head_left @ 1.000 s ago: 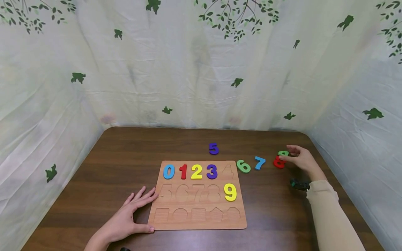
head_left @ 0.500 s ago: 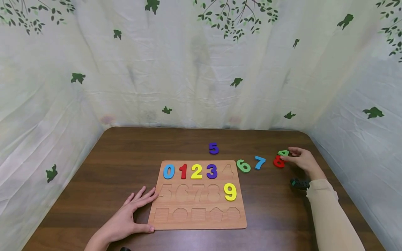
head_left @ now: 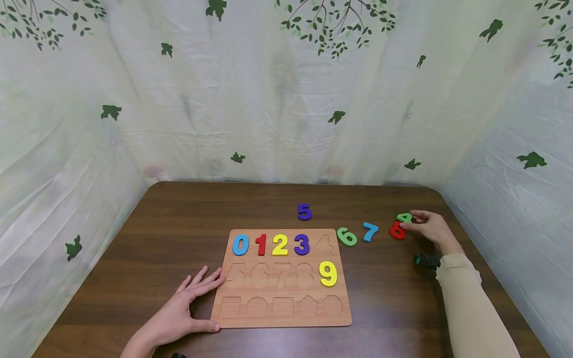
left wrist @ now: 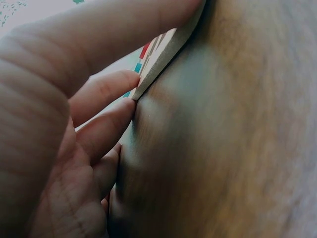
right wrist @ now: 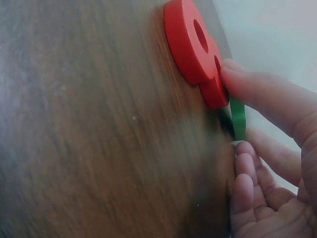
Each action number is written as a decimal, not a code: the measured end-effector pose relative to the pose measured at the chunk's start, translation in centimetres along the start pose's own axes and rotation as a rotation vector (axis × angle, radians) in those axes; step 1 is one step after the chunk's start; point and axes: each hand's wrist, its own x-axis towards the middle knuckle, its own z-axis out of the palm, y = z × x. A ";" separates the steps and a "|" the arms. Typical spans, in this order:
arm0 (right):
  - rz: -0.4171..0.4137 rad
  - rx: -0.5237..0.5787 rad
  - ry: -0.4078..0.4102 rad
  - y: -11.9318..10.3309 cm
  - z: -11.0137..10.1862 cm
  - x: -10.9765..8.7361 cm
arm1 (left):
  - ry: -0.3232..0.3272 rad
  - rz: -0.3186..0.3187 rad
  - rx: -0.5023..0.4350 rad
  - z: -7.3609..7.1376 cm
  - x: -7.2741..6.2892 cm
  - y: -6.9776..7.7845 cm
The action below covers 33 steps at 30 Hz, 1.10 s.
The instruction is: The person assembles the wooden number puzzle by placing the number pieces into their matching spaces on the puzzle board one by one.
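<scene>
On the right of the table, my right hand (head_left: 431, 229) has its thumb and forefinger at either side of a green number 4 (head_left: 405, 218), pinching it. The thumb tip also lies against a red number 8 (right wrist: 190, 44), which is flat on the table and touches the 4. In the right wrist view only the green edge of the 4 shows behind the 8. My left hand (head_left: 181, 309) spreads its straight fingers along the left edge of a wooden number board (head_left: 250, 318), thumb at the near left corner. The board holds blue 0, red 1, yellow 2, purple 3 and yellow 9.
A green number 6 (head_left: 347, 237) lies right at the board's right edge, with a blue 7 (head_left: 370, 232) beyond it. A purple 5 (head_left: 305, 212) lies behind the board. Patterned white curtains (head_left: 277, 124) hang around the brown table (head_left: 201, 209).
The green 4 has shifted very slightly between the right thumb and forefinger, and the red 8 has edged a little away. The left hand and the board stay put.
</scene>
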 end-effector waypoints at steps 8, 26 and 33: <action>-0.001 -0.016 0.018 0.0 0.1 0.0 | 0.003 0.006 -0.001 0.2 -0.1 0.0; 0.002 -0.007 0.037 -0.3 0.1 -0.5 | -0.006 -0.016 -0.008 0.4 0.0 0.0; -0.028 0.007 0.031 -1.1 0.4 -0.6 | -0.020 -0.041 -0.014 0.0 0.0 0.0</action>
